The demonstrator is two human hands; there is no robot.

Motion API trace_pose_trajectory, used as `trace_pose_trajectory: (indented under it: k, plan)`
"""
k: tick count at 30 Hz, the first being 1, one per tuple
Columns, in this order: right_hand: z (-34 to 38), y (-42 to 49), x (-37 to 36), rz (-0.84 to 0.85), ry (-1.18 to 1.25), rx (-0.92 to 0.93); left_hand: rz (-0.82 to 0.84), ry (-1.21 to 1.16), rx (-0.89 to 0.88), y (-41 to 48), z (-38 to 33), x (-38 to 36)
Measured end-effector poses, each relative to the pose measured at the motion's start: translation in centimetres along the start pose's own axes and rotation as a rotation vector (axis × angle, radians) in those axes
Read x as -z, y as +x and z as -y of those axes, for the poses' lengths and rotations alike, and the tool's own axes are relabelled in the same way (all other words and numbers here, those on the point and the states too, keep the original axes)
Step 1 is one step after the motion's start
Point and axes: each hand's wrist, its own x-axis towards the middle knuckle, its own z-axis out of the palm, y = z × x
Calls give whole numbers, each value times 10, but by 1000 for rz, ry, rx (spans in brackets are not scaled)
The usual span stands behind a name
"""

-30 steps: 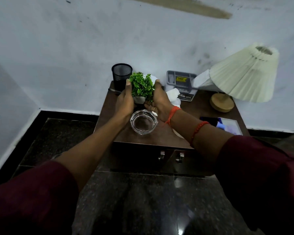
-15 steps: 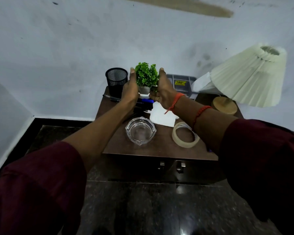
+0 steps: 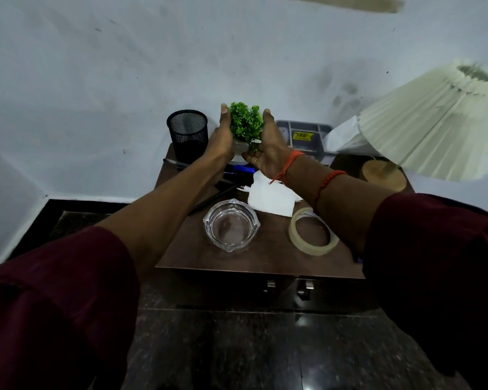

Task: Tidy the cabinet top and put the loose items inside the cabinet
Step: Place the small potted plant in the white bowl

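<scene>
A small green potted plant (image 3: 246, 126) is at the back of the brown cabinet top (image 3: 265, 257), near the wall. My left hand (image 3: 221, 142) and my right hand (image 3: 269, 150) hold its pale pot from either side, fingers curved round it. On the top lie a glass ashtray (image 3: 231, 225), a roll of tape (image 3: 313, 235), a white paper napkin (image 3: 271, 198) and several pens (image 3: 209, 170). The pot's base is hidden behind my hands, so I cannot tell whether it touches the top. The cabinet doors with two metal handles (image 3: 289, 287) are closed.
A black mesh pen cup (image 3: 187, 135) stands at the back left. A grey organiser tray (image 3: 307, 136) leans at the back wall. A pleated cream lamp (image 3: 434, 122) on a wooden base (image 3: 383, 174) fills the right side. Dark tiled floor (image 3: 237, 347) lies below.
Both hands have carried the plant from just behind the ashtray back to the rear of the cabinet top beside the pen cup. The napkin, pens and tape have come into sight.
</scene>
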Motion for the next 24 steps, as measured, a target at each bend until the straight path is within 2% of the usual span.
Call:
trace_pose_trajectory:
  k: [19,24]
  plan:
    - [-3,6,-14,-44,-37,-26,-8,-52,71,2,-7,5]
    - [-18,55,4,-38,-30,-15,17,-114,52,-4,-10,7]
